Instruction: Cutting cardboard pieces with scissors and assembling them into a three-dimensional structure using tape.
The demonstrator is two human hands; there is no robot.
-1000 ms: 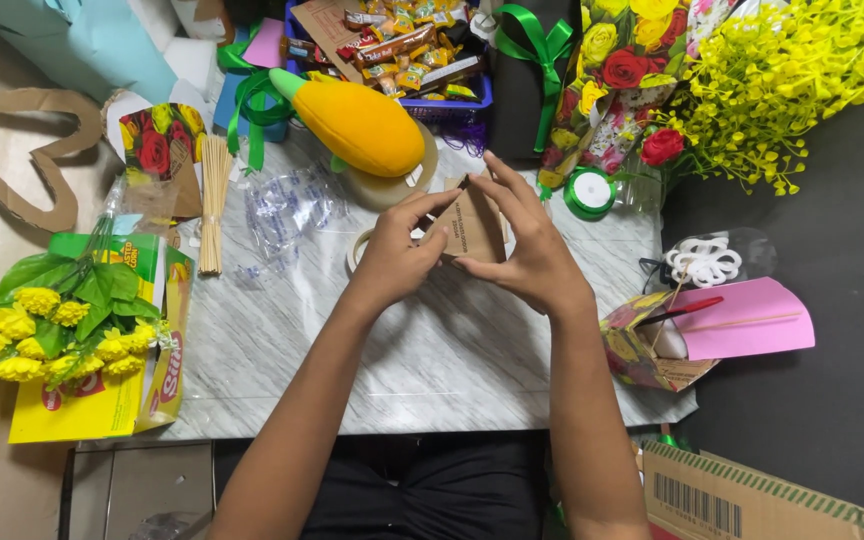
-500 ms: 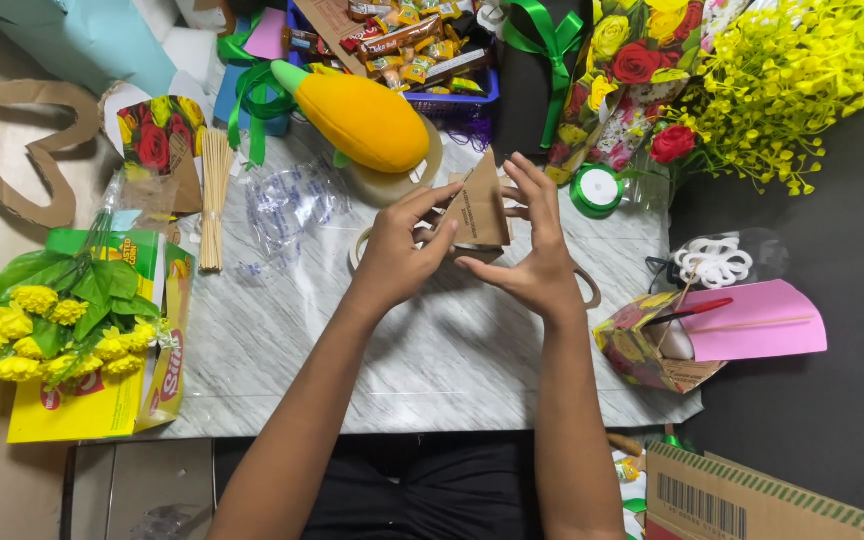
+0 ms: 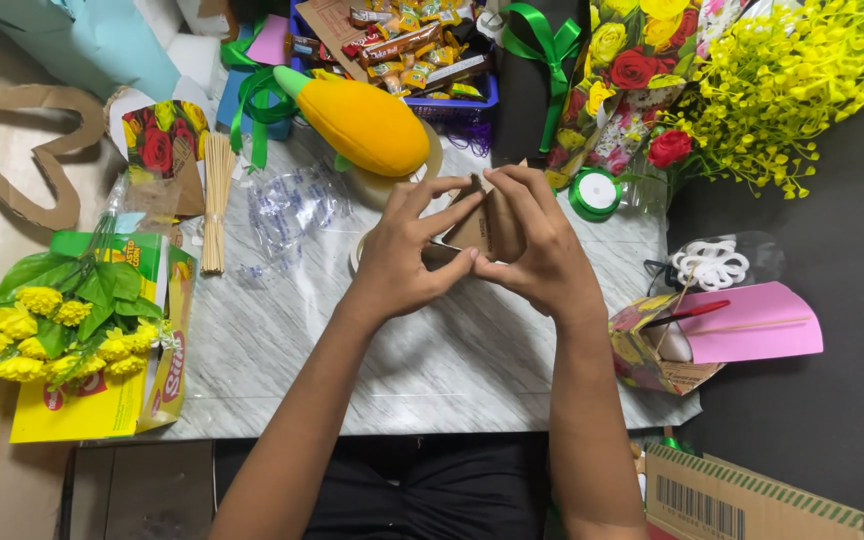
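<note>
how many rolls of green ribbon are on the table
1 clear roll: the green ribbon roll with a white centre lies flat just beyond the right hand, beside the flower wrap. Loose green ribbon lies at the far left; more rolls may be hidden in the clutter.

flat yellow-and-green cardboard box (image 3: 102, 400), table's left edge | blue tray of wrapped snack bars (image 3: 422, 60), top centre | brown barcoded cardboard carton (image 3: 742, 495), bottom right

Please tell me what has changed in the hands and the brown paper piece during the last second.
Both hands, the left hand and right hand, keep hold of the brown paper piece; nothing was let go. The fingers shifted on it, folding it tighter. The yellow plush toy, wooden sticks and marble table stayed put.
</note>
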